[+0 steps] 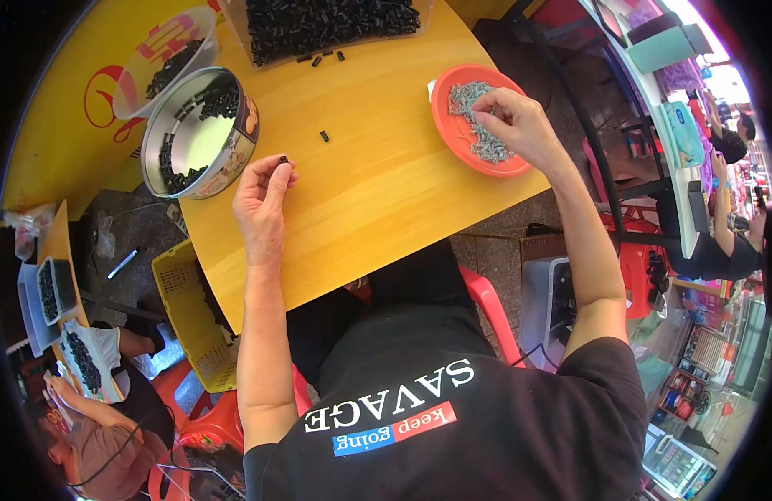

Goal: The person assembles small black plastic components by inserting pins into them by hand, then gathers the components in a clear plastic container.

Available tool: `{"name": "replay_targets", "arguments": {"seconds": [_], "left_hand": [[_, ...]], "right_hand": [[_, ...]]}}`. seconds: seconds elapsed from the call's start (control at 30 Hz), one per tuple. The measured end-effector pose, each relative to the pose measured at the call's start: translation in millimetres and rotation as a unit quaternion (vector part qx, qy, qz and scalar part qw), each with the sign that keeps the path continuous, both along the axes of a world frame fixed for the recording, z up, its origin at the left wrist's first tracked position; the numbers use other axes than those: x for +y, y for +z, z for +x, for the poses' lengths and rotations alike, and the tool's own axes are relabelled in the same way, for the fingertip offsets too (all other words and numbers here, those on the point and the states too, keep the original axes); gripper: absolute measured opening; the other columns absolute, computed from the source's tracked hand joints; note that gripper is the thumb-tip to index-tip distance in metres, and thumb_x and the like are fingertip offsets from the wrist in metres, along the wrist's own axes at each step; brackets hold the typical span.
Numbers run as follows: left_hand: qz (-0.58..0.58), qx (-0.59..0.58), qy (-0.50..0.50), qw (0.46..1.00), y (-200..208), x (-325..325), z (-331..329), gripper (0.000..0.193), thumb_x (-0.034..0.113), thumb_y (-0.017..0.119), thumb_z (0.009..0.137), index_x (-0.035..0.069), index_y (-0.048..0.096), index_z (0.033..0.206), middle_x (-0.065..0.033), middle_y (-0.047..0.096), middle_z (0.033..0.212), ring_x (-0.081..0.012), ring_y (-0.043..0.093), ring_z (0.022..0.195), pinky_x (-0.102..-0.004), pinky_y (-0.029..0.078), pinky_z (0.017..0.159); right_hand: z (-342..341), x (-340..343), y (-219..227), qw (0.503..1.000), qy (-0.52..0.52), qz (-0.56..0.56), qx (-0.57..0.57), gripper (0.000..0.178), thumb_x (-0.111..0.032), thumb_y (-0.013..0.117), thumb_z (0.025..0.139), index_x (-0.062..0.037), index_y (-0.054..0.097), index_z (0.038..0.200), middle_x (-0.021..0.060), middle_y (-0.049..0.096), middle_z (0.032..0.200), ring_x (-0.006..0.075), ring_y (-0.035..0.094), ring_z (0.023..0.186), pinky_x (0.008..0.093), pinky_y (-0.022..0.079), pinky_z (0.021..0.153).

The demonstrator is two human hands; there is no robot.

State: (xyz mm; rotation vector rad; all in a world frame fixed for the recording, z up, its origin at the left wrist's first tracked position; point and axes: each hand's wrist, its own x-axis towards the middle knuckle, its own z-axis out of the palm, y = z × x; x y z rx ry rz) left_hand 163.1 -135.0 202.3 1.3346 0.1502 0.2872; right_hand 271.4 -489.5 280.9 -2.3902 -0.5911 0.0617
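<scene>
Between the thumb and fingers of my left hand (263, 196) is a small black cylinder (284, 159), held near the table's left side. My right hand (520, 125) reaches over a round orange-red plate (441, 113) at the right edge. Its thumb and fingers are pinched together above a heap of tiny grey metal pieces (491, 149); whatever is in the pinch is too small to make out. One loose black cylinder (324, 135) lies on the wood a little beyond my left hand.
Black cylinders fill a clear bin (336, 29) at the far edge and partly cover the floor of a round tin (246, 146) at left. A clear tub (127, 79) stands behind it. A yellow crate (173, 280) sits below the table (352, 217). Another person (110, 426) works at far left.
</scene>
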Motion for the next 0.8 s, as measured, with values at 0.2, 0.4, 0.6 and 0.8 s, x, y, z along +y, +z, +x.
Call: {"name": "replay_targets", "arguments": {"seconds": [0.2,0.4,0.6,0.8], "left_hand": [[-0.030,0.011,0.002,0.999,0.8,-2.0,0.1,0.017,0.003,0.064,0.092,0.000,0.064,0.109,-0.0025,0.066,0.095,-0.0083,0.061,0.085,-0.0214,0.050,0.079],[-0.022,-0.003,-0.026,0.999,-0.7,-1.2,1.4,0.017,0.002,0.064,0.091,-0.001,0.064,0.108,-0.0019,0.066,0.093,-0.0079,0.062,0.084,-0.0204,0.049,0.079],[-0.019,-0.008,-0.023,1.000,-1.1,1.6,-0.3,0.016,0.004,0.065,0.092,-0.001,0.064,0.107,-0.0014,0.066,0.093,-0.0076,0.061,0.085,-0.0210,0.049,0.078],[-0.012,-0.005,-0.029,0.999,-1.3,3.4,-0.1,0.015,0.005,0.066,0.091,-0.001,0.065,0.105,-0.0008,0.067,0.092,-0.0070,0.061,0.084,-0.0211,0.049,0.077]], "right_hand": [[-20.0,50.6,3.1,0.974,0.005,0.212,0.078,0.011,-0.008,0.065,0.092,-0.0006,0.069,0.099,-0.0014,0.061,0.080,0.0045,0.053,0.064,0.0194,0.043,0.056],[-41.2,152.4,-16.8,0.942,0.065,0.274,0.182,0.016,-0.010,0.065,0.092,0.0002,0.069,0.103,0.0002,0.063,0.083,0.0060,0.055,0.065,0.0211,0.048,0.060],[-35.6,198.7,-31.7,0.913,0.074,0.314,0.250,0.020,-0.012,0.065,0.093,0.0033,0.066,0.105,0.0017,0.066,0.082,0.0056,0.056,0.065,0.0208,0.048,0.060],[-34.2,200.4,-33.5,0.927,0.088,0.275,0.240,0.020,-0.014,0.065,0.092,0.0026,0.067,0.104,0.0022,0.067,0.083,0.0054,0.056,0.066,0.0202,0.047,0.059]]}}
